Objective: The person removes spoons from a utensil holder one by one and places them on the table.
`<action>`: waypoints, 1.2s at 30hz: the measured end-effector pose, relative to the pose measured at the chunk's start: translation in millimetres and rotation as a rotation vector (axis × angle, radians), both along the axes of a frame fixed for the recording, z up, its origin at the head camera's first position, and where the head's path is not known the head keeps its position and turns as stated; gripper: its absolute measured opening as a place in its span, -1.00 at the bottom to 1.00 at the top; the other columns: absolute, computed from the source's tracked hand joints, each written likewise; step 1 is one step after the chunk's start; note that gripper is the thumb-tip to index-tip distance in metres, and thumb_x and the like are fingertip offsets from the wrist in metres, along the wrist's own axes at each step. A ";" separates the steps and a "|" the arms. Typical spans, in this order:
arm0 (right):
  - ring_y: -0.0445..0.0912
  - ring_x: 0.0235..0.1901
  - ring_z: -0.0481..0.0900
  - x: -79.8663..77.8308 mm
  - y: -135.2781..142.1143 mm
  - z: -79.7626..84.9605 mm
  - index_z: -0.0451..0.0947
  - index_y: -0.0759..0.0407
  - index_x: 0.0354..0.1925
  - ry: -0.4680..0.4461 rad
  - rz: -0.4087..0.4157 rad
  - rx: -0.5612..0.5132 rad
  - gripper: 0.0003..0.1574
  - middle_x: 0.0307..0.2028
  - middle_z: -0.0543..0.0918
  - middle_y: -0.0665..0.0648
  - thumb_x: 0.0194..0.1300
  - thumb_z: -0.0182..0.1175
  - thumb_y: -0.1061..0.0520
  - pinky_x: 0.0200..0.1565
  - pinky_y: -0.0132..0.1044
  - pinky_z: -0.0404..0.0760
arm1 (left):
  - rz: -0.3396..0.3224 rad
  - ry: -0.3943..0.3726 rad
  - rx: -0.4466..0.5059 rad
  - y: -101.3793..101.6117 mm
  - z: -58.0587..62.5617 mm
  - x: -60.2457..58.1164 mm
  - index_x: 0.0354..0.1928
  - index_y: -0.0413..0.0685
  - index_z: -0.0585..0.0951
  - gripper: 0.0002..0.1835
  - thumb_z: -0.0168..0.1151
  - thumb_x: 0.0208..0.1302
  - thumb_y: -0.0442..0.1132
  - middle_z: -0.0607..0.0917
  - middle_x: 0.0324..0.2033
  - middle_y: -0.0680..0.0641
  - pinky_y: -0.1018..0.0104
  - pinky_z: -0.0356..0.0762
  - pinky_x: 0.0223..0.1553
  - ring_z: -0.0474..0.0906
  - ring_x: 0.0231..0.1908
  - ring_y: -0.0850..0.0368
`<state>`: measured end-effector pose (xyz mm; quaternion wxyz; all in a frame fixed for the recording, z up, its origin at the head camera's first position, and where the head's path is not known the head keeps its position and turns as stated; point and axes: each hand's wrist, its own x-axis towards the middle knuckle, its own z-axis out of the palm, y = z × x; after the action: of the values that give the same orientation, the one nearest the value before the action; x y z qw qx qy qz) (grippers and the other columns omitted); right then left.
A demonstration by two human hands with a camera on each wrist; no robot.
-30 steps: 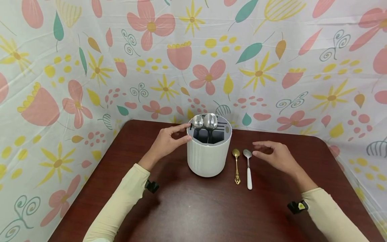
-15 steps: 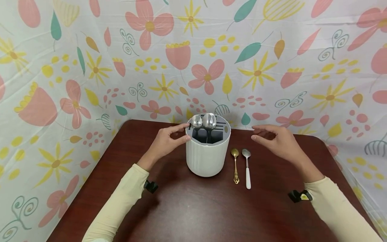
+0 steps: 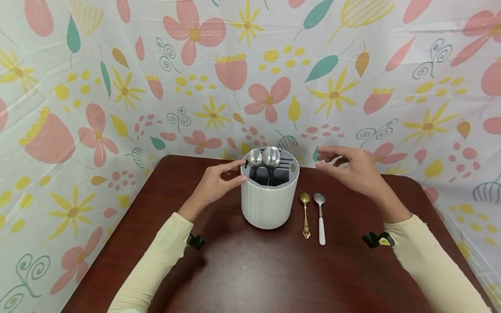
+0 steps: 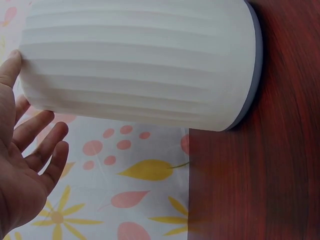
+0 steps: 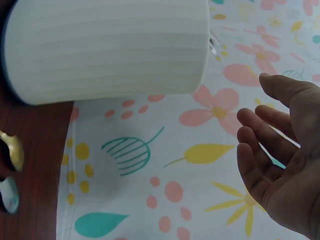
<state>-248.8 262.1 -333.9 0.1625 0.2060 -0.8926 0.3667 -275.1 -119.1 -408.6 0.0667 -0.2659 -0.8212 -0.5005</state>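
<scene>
A white ribbed utensil holder [image 3: 268, 204] with a grey slotted top stands on the table. Two silver spoons [image 3: 271, 157] stick out of it, bowls up. My left hand [image 3: 215, 181] touches the holder's rim at its left side with thumb and fingertips, the other fingers loose, as the left wrist view also shows. My right hand [image 3: 354, 169] hovers in the air to the right of the holder, holding nothing, its fingers relaxed and slightly bent. Below it on the table lie a gold spoon [image 3: 305, 213] with an ornate handle and a spoon with a white handle [image 3: 322, 230].
The dark reddish-brown table [image 3: 250, 278] reaches back to a flower-printed cloth [image 3: 270, 100] hung behind and at the sides. Black cameras [image 3: 195, 241] are strapped at both wrists.
My right hand has risen from beside the white-handled spoon and shifted left toward the holder's top. The left hand stays at the rim, and the spoons have not moved.
</scene>
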 end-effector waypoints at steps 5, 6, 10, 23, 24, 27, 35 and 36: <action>-0.33 -0.28 0.64 -5.9 -10.2 1.0 0.76 0.04 0.05 0.002 0.032 -0.017 -0.64 -0.28 0.78 0.03 0.28 0.46 0.08 -0.21 -0.56 0.56 | 0.002 0.009 -0.004 0.2 0.1 -0.1 0.30 0.32 0.63 -0.49 0.44 0.30 0.01 0.70 0.15 0.11 -0.13 0.55 0.17 0.61 0.11 0.13; -0.32 -0.28 0.64 -7.4 -12.2 0.6 0.76 0.04 0.05 0.004 0.041 -0.022 -0.65 -0.28 0.78 0.03 0.28 0.46 0.09 -0.21 -0.56 0.56 | 0.003 0.008 -0.005 0.2 0.5 0.0 0.30 0.33 0.63 -0.49 0.44 0.30 0.02 0.70 0.14 0.11 -0.11 0.55 0.17 0.61 0.11 0.14; -0.30 -0.29 0.64 -14.2 -21.2 -1.2 0.76 0.04 0.05 0.022 0.076 -0.038 -0.64 -0.30 0.77 0.02 0.27 0.46 0.11 -0.24 -0.53 0.57 | 0.010 0.004 -0.010 0.0 1.8 0.8 0.30 0.34 0.63 -0.48 0.45 0.30 0.02 0.71 0.11 0.09 -0.06 0.57 0.15 0.61 0.10 0.12; -0.28 -0.25 0.64 -29.5 -44.0 -14.5 0.76 0.04 0.06 0.010 0.136 -0.092 -0.64 -0.25 0.79 0.03 0.28 0.44 0.12 -0.22 -0.39 0.56 | -0.001 -0.002 0.007 0.8 0.8 -0.8 0.29 0.32 0.64 -0.49 0.45 0.29 0.00 0.71 0.13 0.08 -0.07 0.57 0.14 0.61 0.15 -0.12; -0.28 -0.26 0.64 -30.2 -45.4 -15.7 0.76 0.05 0.06 0.016 0.136 -0.090 -0.64 -0.25 0.79 0.03 0.29 0.44 0.12 -0.22 -0.39 0.56 | -0.001 -0.005 0.008 0.7 0.6 -0.7 0.29 0.31 0.64 -0.49 0.45 0.29 0.00 0.71 0.13 0.07 -0.07 0.57 0.14 0.61 0.15 -0.12; -0.27 -0.27 0.64 -32.4 -49.2 -18.0 0.76 0.10 0.05 0.027 0.133 -0.092 -0.65 -0.27 0.79 0.03 0.29 0.43 0.10 -0.24 -0.38 0.55 | 0.001 -0.011 0.014 0.5 0.3 -0.4 0.29 0.29 0.64 -0.49 0.46 0.29 -0.03 0.71 0.13 0.05 -0.06 0.57 0.14 0.60 0.15 -0.12; -0.23 -0.27 0.62 -37.2 -56.8 -23.1 0.77 0.13 0.02 -0.004 0.118 -0.118 -0.66 -0.27 0.78 0.05 0.30 0.44 0.06 -0.26 -0.37 0.52 | 0.017 -0.033 0.016 2.9 1.1 0.4 0.32 0.11 0.62 -0.46 0.47 0.29 -0.16 0.69 0.17 -0.07 -0.14 0.53 0.17 0.58 0.16 -0.13; -0.23 -0.27 0.62 -37.7 -57.7 -23.4 0.78 0.11 0.01 -0.008 0.116 -0.119 -0.67 -0.28 0.78 0.05 0.30 0.44 0.06 -0.26 -0.37 0.51 | 0.019 -0.036 0.013 3.4 1.9 1.0 0.32 0.09 0.62 -0.46 0.46 0.29 -0.18 0.69 0.17 -0.09 -0.15 0.53 0.18 0.58 0.16 -0.12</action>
<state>-286.5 204.4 -357.3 0.1495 0.2460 -0.8563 0.4288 -274.1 -115.7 -406.7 0.0585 -0.2487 -0.8213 -0.5100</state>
